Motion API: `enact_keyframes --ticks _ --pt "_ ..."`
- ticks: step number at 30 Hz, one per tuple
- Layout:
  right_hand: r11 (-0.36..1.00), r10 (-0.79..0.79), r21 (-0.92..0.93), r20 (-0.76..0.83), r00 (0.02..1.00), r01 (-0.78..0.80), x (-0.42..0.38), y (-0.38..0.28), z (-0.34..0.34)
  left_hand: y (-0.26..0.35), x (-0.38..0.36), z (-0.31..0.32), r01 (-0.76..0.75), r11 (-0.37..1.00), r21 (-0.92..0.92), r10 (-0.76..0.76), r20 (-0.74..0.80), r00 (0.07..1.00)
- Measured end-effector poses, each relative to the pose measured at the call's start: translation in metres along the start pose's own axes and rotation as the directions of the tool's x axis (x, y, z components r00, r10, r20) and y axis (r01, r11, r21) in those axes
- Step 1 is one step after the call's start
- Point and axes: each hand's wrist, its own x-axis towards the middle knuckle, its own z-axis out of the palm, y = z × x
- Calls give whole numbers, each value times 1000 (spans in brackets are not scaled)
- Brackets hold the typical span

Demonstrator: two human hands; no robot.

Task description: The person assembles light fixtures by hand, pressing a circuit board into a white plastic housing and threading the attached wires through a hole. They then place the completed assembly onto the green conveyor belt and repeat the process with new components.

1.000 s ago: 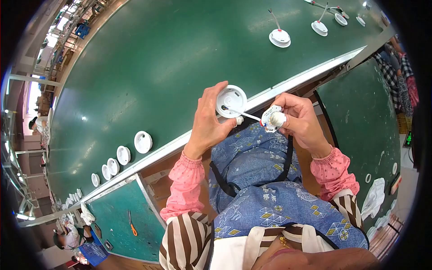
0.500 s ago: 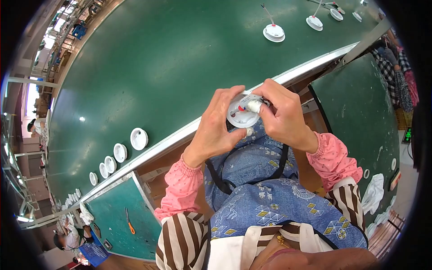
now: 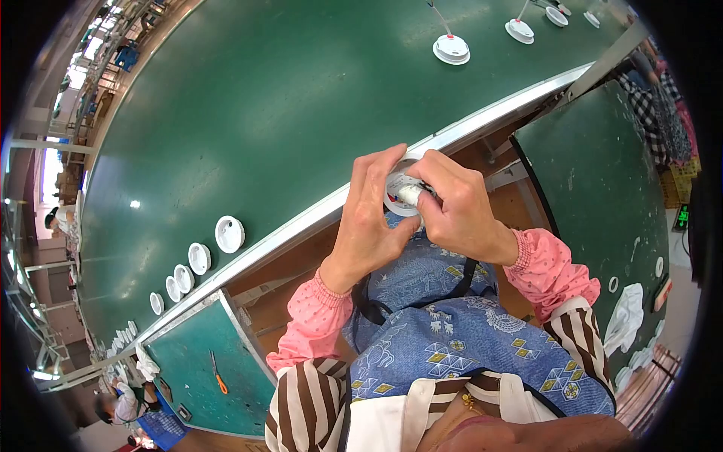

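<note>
A round white plastic housing (image 3: 391,202) is held over my lap, just off the table's near edge. My left hand (image 3: 369,215) is closed around its left side, fingers along the far rim and thumb at the near side. My right hand (image 3: 463,203) is closed at its right side, the white-wrapped thumb reaching into the opening. Under that thumb lies a small white circuit board (image 3: 401,181) with tiny parts on it, and a bit of red shows beside it. My right fingers hide most of the board's far edge.
Several open white housings (image 3: 230,234) line the green table's (image 3: 301,113) near edge at left. Assembled white discs with upright wires (image 3: 451,50) stand at the far right. Orange-handled scissors (image 3: 218,374) lie on the left side table, a white cloth (image 3: 624,318) on the right one. A metal post (image 3: 610,59) rises at right.
The circuit board has moved down into the housing under my right thumb, and its red part is now mostly covered. My right hand has shifted slightly left; the view has moved a little.
</note>
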Motion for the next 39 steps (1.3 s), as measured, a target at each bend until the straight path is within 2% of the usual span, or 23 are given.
enact_keyframes --ticks 3,6,9,10,13,15,16,18,19,20,21,24,26,29,30,35,39 --pt "998 -48 -43 -36 998 46 -1 2 3 2 1 -3 3 1000 26 -4 43 999" --pt "998 -62 -5 -22 998 61 -3 3 -2 2 -7 -8 204 940 -274 -178 117 977" --pt "996 -30 87 47 998 25 -8 5 -8 -4 -15 -12 369 749 -550 -300 214 930" --pt "994 -15 106 59 998 9 -9 6 -10 -5 -15 -11 363 762 -537 -293 214 932" --pt "982 50 174 108 993 -69 -10 8 -17 -3 -14 -8 425 684 -593 -426 149 892" --pt "960 124 232 158 980 -159 -12 10 -23 -19 -18 -6 384 835 -393 -329 202 922" --pt "961 118 231 154 981 -152 -12 10 -24 -25 -19 -4 345 894 -287 -284 236 929" --pt "961 116 232 149 982 -148 -15 10 -25 -20 -21 -3 340 910 -238 -270 283 920" --pt "953 169 218 196 966 -211 -18 12 -28 -15 -22 -2 337 917 -213 -264 309 914" --pt "941 219 202 241 945 -270 -19 14 -33 -17 -26 3 328 905 -269 -255 273 928" --pt "928 265 183 286 921 -324 -18 15 -37 -16 -28 2 369 891 -264 -289 299 910" --pt "995 -93 -17 145 985 96 -8 8 -46 -10 -32 -4 453 851 -264 -351 355 866" --pt "986 -159 -11 269 950 168 -9 0 -44 2 -28 -6 459 838 -294 -342 371 863" --pt "988 -156 38 371 916 153 -14 3 -35 7 -29 -9 500 812 -300 -320 487 813" --pt "991 -132 84 382 915 108 -14 7 -33 8 -31 -9 463 816 -345 -288 451 845" --pt "965 -66 260 405 912 -45 -14 12 -27 5 -43 -12 506 768 -393 -316 454 833" --pt "945 -75 320 426 901 -73 -15 13 -29 11 -52 -8 523 719 -458 -346 418 840"
